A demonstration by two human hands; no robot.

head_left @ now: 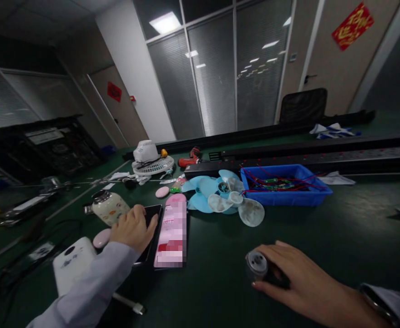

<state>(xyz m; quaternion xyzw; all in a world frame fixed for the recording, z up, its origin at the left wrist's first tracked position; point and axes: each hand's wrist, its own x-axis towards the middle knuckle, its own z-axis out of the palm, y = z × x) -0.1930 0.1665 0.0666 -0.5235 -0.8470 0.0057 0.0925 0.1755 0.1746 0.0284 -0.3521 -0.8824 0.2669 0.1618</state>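
My left hand [131,230] lies over a dark phone or tablet [154,213], with the thumb apart from the bent fingers. Its fingers touch or hover over the screen; which of the two I cannot tell. Close on its right is a pink packet [170,228], partly pixelated. My right hand [295,275] is wrapped round a short dark cylinder with a round metal end [257,262] that has small holes in it. That end faces up, and the palm hides the rest. Light blue and clear fan blades [205,193] lie on the table beyond both hands.
Behind the blades stands a blue tray [288,198] of circuit boards and wires. A patterned flask [109,207], a white case [73,262] and a cable plug [139,309] are at left. Farther back are a white fan [148,157], a red drill [189,159] and long black rails.
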